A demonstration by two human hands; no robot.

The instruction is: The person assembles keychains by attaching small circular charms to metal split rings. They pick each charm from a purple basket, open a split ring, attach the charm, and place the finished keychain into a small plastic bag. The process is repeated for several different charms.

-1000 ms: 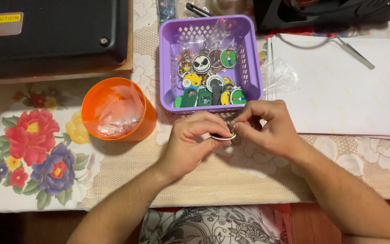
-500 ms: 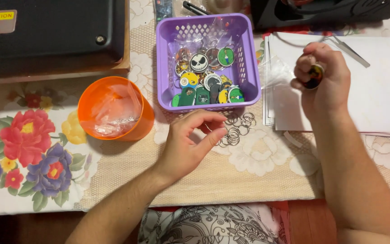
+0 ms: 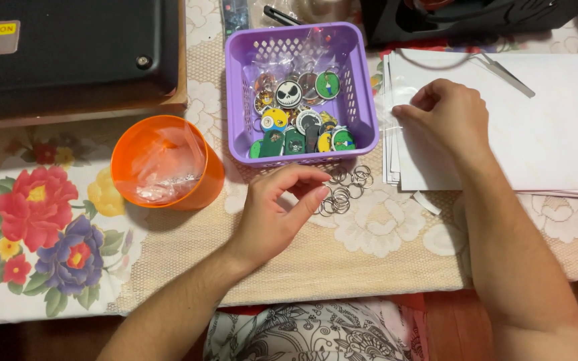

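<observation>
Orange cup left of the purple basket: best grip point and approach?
Grip the orange cup around its outer wall below the rim, coming from its right, where the left hand is. It stands upright with its mouth open and clear plastic inside, so pinching the rim would probably snag the plastic.

Concealed and cropped items
Right hand (image 3: 453, 113): fingertips hide any held item. Black case (image 3: 68, 53), dark device (image 3: 463, 20): cut by top edge.

Lace-covered table (image 3: 382, 267), floral cloth (image 3: 41, 234), perhaps wooden floor

Bare forearms, no sleeves; black-and-white floral-patterned garment (image 3: 302, 334) over lap.
</observation>
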